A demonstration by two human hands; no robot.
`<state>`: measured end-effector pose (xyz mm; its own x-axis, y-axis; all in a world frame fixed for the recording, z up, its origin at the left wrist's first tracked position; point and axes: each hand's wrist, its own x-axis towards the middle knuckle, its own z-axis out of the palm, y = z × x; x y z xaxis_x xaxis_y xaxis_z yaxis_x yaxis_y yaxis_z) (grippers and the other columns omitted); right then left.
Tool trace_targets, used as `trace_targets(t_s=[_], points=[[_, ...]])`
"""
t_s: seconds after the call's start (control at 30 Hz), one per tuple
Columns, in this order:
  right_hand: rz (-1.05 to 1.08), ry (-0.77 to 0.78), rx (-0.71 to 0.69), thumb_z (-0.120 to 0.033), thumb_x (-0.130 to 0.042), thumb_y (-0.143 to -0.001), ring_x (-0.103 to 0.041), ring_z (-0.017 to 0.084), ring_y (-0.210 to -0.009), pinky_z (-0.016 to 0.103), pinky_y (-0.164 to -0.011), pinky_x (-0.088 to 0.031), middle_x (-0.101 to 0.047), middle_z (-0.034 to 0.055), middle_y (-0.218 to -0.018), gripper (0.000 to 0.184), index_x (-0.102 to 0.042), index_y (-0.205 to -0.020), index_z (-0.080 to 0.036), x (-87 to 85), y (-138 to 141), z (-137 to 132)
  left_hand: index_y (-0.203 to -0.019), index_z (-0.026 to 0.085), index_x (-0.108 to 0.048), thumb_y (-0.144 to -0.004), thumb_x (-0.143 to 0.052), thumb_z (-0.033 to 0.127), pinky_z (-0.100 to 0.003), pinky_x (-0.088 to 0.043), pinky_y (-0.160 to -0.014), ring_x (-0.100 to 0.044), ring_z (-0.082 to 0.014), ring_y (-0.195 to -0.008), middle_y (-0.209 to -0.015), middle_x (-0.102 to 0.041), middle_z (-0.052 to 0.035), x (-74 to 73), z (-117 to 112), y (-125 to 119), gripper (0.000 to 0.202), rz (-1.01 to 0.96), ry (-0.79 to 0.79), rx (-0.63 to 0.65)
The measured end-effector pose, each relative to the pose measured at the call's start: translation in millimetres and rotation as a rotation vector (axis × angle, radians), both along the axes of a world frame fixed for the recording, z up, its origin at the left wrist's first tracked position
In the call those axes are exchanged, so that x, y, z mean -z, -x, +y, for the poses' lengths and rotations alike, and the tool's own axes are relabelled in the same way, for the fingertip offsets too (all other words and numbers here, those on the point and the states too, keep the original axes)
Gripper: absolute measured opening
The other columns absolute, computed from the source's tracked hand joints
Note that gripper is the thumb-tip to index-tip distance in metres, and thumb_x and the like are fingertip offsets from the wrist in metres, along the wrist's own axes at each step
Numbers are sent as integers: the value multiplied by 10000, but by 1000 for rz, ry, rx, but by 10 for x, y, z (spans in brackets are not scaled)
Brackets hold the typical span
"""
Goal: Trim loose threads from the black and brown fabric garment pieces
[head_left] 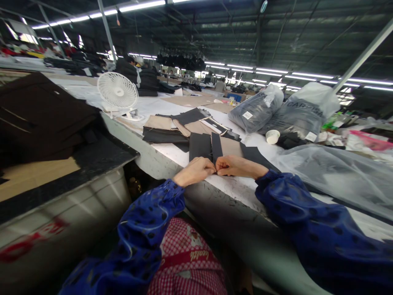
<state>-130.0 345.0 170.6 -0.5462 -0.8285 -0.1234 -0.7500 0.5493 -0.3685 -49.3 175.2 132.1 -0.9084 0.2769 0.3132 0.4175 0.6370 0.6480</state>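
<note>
1. dark cloth [200, 146] lies at the near edge of the white-topped table [172, 152], right in front of the person, with a tan-and-dark piece [231, 147] just beside it on the right.
2. left hand [196, 170] has thumb and fingertips pinched together on the near edge of the dark cloth, close to where the two pieces meet.
3. right hand [239, 167] is curled, its fingertips pinched at the near edge of the tan-and-dark piece; the two hands almost touch. whatever fine thing lies between the fingertips is too small to tell.
4. as for progress, the handling looks to be under way: both hands are on the cloth and neither piece is let go, so these two seem unfinished.
5. just beyond lies a loose, overlapping pile [190, 119] of black and tan pieces. whether these are done or waiting, i cannot tell; none is in a hand.
6. farther along the table stand a white fan [118, 92] on the left and plastic-wrapped bundles [256, 110] on the right, with a white cup [272, 137] near them. all seem apart from the work.
</note>
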Motion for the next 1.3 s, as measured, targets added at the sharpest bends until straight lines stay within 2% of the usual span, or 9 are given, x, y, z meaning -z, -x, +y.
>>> trace_targets(t_s=[0.07, 0.17, 0.27, 0.43, 0.7, 0.83, 0.93, 1.13, 1.3], points=[[-77, 58, 6, -252, -566, -753, -451, 106, -565, 221, -517, -332, -535, -26, -641, 88, -560, -774, -168, 42, 30, 38, -913, 205, -728, -820, -524, 108, -274, -448, -940, -625, -173, -1015, -1076, -704, -17, 78, -31, -62, 244, 41, -117, 30], [-161, 100, 17, -298, -584, -748, -441, 101, -556, 218, -504, -337, -523, -29, -637, 144, -564, -793, -163, 68, 48, 70, -1029, 193, -662, -819, -578, 122, -298, -474, -895, -599, -180, -1019, -1075, -676, -40, 209, -15, -153, 238, 147, -290, -199], [-198, 103, 33, -316, -602, -738, -448, 100, -553, 216, -497, -354, -521, -31, -630, 167, -566, -792, -162, 65, 49, 68, -911, 184, -641, -770, -682, 158, -317, -462, -873, -555, -199, -1009, -992, -655, -39, 285, 6, -196, 150, 257, -253, -318], [-205, 84, 76, -365, -622, -734, -473, 103, -568, 216, -494, -385, -541, -23, -643, 216, -580, -795, -162, 83, 70, 44, -633, 181, -588, -764, -692, 153, -331, -436, -876, -535, -198, -950, -863, -643, -26, 319, 7, -134, 170, 224, -220, -366], [-61, -63, 205, -510, -657, -698, -472, 110, -501, 228, -441, -349, -507, -23, -550, 348, -547, -667, -181, 88, 102, -146, -595, 183, -571, -746, -658, 124, -337, -440, -876, -535, -203, -957, -857, -636, -24, 309, 15, -93, 184, 190, -236, -384], [53, -147, 195, -510, -668, -714, -492, 139, -553, 260, -484, -305, -536, 1, -560, 348, -561, -632, -189, 33, 64, -224, -722, 181, -648, -828, -577, 145, -317, -445, -895, -582, -174, -944, -920, -660, -29, 335, -121, -102, 132, 151, -426, -270], [193, -194, 227, -469, -689, -724, -495, 155, -612, 272, -525, -286, -552, 13, -603, 316, -561, -632, -195, -24, -34, -269, -910, 181, -659, -840, -584, 150, -301, -453, -874, -587, -157, -926, -959, -651, -29, 379, -245, -144, 107, 210, -581, -321], [139, -70, 76, -269, -643, -739, -485, 125, -587, 248, -550, -312, -572, -7, -622, 118, -565, -696, -192, -23, -133, -282, -780, 209, -686, -742, -748, 217, -324, -399, -885, -510, -198, -956, -874, -638, -9, 413, -285, -237, 73, 289, -255, -378], [8, 13, 108, -406, -619, -742, -492, 126, -570, 237, -513, -328, -569, -9, -623, 223, -588, -734, -186, 73, -50, -242, -644, 178, -616, -745, -702, 156, -342, -380, -905, -509, -197, -933, -836, -623, -12, 413, -185, -190, 135, 245, -267, -492]])
